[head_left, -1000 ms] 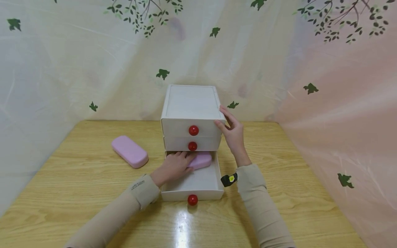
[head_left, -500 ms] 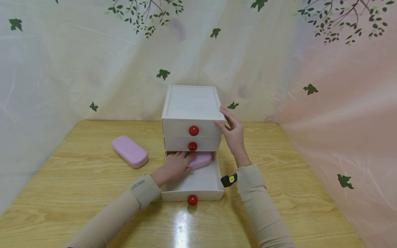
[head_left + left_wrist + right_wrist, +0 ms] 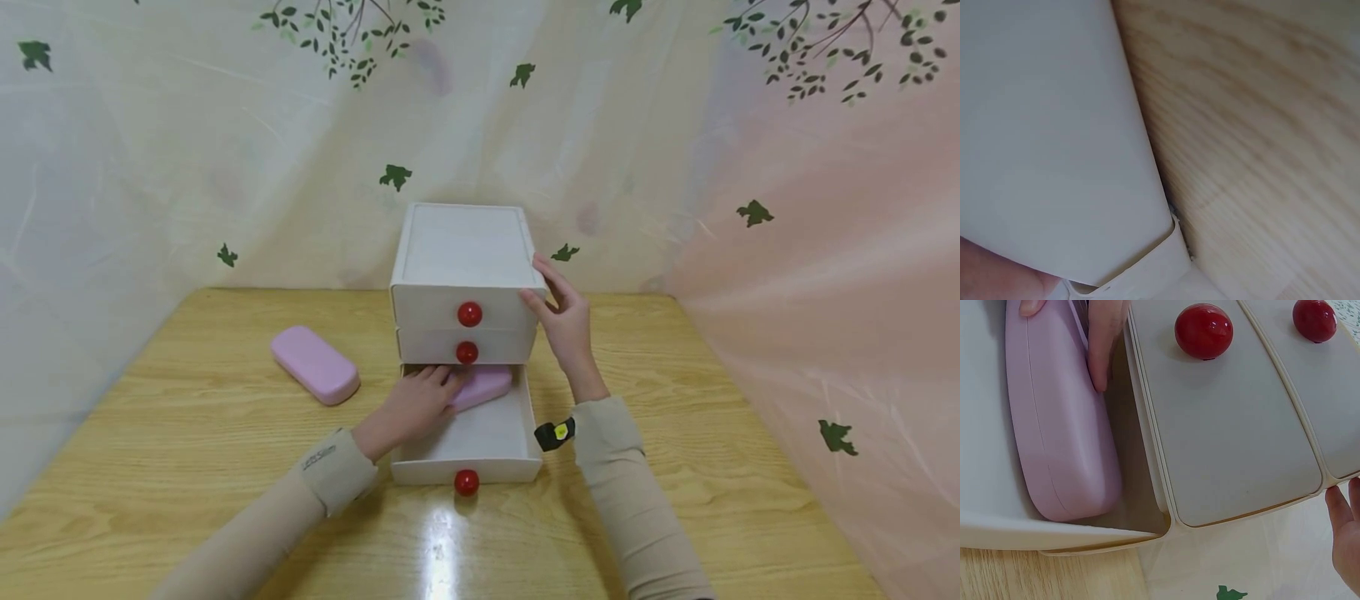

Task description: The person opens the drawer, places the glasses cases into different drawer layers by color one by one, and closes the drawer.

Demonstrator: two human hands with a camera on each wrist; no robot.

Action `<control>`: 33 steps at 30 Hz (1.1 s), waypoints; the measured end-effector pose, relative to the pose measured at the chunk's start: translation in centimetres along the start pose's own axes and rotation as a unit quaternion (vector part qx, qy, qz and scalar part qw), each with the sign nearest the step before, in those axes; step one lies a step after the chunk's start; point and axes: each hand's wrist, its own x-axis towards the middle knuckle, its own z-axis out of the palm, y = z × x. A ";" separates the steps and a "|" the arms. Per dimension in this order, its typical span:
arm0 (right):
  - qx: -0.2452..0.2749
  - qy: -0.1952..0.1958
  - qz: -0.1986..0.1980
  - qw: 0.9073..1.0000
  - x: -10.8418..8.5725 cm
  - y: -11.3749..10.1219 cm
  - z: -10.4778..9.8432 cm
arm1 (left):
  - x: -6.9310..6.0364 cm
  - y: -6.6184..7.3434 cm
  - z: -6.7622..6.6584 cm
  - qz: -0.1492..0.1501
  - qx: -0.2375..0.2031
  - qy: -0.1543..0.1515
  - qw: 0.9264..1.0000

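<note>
A white drawer unit [image 3: 465, 246] with red round knobs stands on the table, its bottom drawer [image 3: 487, 442] pulled out. My left hand [image 3: 412, 408] reaches into this drawer and grips a pink glasses case [image 3: 483, 387] near the back. In the right wrist view, the thumb and fingers lie on opposite sides of the glasses case [image 3: 1063, 419]. My right hand [image 3: 566, 329] touches the unit's right front corner, thumb on the front and fingers along the side. Only part of a left finger [image 3: 1004, 275] shows beside the drawer wall in the left wrist view.
A second pink glasses case [image 3: 315, 365] lies on the wooden table [image 3: 247, 467], left of the unit. The upper drawer [image 3: 427, 308] and middle drawer [image 3: 427, 346] are closed. A patterned curtain [image 3: 300, 167] hangs behind the table.
My left hand has shifted slightly left inside the drawer, and the glasses case in it has turned a little. My right hand stays at the unit's corner.
</note>
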 end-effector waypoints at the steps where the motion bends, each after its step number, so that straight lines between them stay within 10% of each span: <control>1: 0.001 0.000 0.001 1.000 0.0 0.0 0.0 | 0.0 0.0 0.0 -0.001 0.000 0.000 1.000; 26: -0.004 0.003 -0.001 1.000 0.0 0.0 0.0 | -0.3 -0.6 -0.8 -0.003 -0.064 0.008 0.998; 33: -0.002 0.002 0.003 1.000 0.0 0.0 0.1 | -1.3 -1.2 -1.4 0.016 -0.094 0.071 0.993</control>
